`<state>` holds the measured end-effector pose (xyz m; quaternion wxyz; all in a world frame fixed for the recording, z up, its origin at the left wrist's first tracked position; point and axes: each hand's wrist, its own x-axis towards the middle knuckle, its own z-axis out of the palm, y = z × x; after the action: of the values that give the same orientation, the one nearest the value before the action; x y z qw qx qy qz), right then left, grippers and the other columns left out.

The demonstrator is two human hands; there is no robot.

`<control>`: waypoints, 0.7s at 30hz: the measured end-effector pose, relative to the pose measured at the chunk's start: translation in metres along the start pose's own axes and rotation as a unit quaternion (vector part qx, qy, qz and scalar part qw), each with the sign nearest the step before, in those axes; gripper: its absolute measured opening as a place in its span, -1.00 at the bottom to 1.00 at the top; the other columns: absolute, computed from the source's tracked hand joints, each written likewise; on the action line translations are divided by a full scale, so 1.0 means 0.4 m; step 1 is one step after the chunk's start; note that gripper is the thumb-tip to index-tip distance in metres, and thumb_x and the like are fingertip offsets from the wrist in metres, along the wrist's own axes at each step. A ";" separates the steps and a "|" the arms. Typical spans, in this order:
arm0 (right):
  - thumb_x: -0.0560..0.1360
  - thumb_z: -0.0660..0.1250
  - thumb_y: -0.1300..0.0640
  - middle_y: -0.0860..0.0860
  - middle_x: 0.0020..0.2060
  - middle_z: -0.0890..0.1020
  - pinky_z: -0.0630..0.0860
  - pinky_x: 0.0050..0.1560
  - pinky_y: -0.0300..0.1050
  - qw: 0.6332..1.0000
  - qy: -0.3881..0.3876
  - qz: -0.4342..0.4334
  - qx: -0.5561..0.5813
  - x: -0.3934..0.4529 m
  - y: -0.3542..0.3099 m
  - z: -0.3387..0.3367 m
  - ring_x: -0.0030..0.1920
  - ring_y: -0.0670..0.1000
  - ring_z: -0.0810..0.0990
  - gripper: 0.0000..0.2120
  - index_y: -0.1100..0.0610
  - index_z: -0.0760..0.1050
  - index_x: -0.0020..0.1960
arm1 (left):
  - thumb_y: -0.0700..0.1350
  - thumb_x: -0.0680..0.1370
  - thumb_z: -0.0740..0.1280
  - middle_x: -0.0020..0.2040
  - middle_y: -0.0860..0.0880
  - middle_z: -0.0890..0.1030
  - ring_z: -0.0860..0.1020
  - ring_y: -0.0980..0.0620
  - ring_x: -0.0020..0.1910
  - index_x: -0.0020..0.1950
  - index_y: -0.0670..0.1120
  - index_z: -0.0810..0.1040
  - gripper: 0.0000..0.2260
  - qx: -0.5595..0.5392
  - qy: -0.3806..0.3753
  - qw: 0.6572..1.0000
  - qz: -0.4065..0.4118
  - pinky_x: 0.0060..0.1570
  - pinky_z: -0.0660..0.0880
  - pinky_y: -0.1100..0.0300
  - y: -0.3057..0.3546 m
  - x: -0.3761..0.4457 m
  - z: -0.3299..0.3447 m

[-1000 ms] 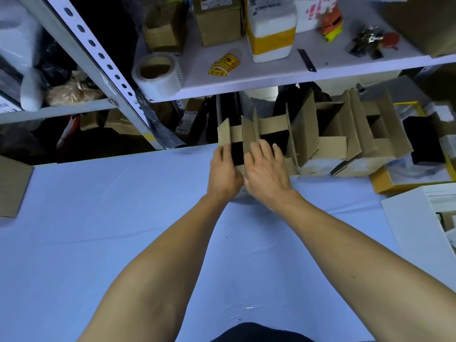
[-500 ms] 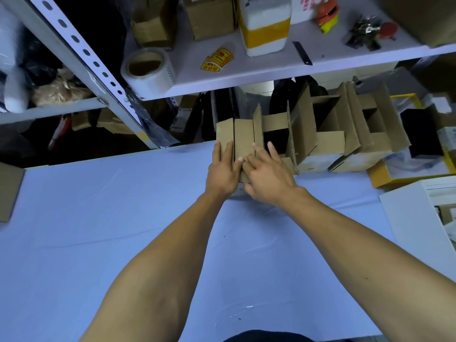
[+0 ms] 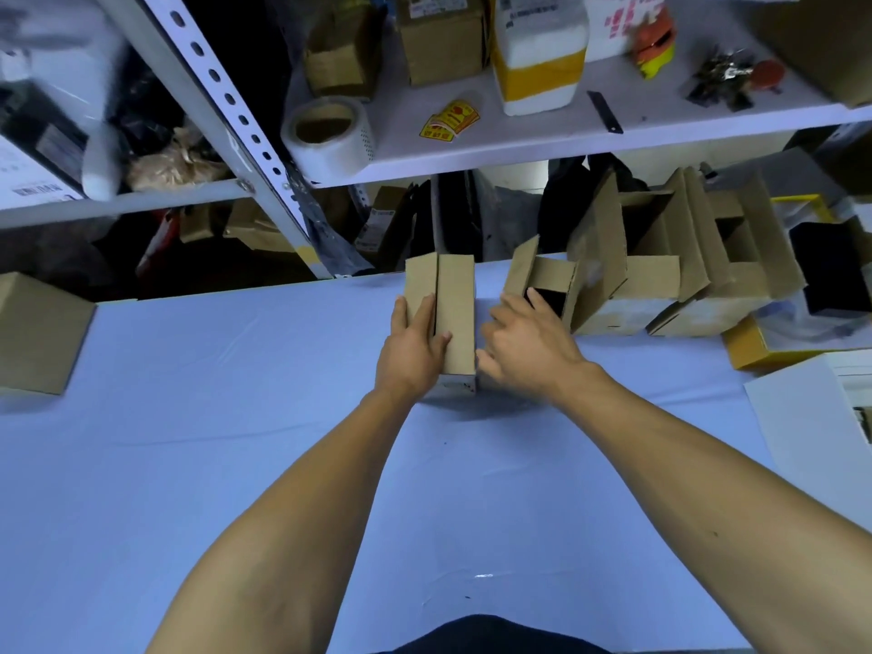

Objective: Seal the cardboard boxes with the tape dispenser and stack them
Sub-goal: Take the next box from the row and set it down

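A small cardboard box [image 3: 455, 318] stands on the blue table [image 3: 236, 441] with its two top flaps folded down. My left hand [image 3: 415, 346] presses flat on those flaps, fingers straight. My right hand [image 3: 524, 346] is just right of the box, fingers loosely spread and a little blurred, holding nothing. Its fingertips reach toward an open box [image 3: 542, 280] with raised flaps. Two more open boxes [image 3: 627, 295] [image 3: 726, 295] stand in a row further right. A roll of clear tape [image 3: 330, 134] lies on the shelf above. An orange and yellow object [image 3: 653, 37] sits further along that shelf.
A closed cardboard box [image 3: 37, 332] stands at the table's left edge. A yellow tray [image 3: 755, 344] and a white board [image 3: 811, 417] lie at the right. The metal shelf upright [image 3: 236, 134] and shelf board [image 3: 519, 144] overhang the table's far edge.
The box's flaps went from raised to folded flat, and it now stands apart from the row, to their left. My right hand came off it and sits to its right.
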<state>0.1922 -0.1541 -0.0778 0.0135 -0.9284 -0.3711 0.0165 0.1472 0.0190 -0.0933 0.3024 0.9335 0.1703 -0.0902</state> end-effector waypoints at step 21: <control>0.58 0.29 0.03 0.10 0.36 0.44 0.19 0.48 0.07 0.986 -0.147 -0.066 -0.053 -0.032 -0.075 -0.014 0.51 0.19 0.17 -0.48 -0.01 0.32 0.52 | 0.32 0.57 0.23 0.63 -0.06 -0.25 0.22 -0.27 0.48 0.64 0.10 -0.11 -0.21 0.013 -0.042 0.998 -0.034 0.30 0.35 -0.11 -0.040 -0.081 0.008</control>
<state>0.1625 -0.1411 -0.0706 -0.0895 -0.8886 -0.4300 0.1318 0.1109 0.0208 -0.0956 0.2942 0.9263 0.1879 -0.1416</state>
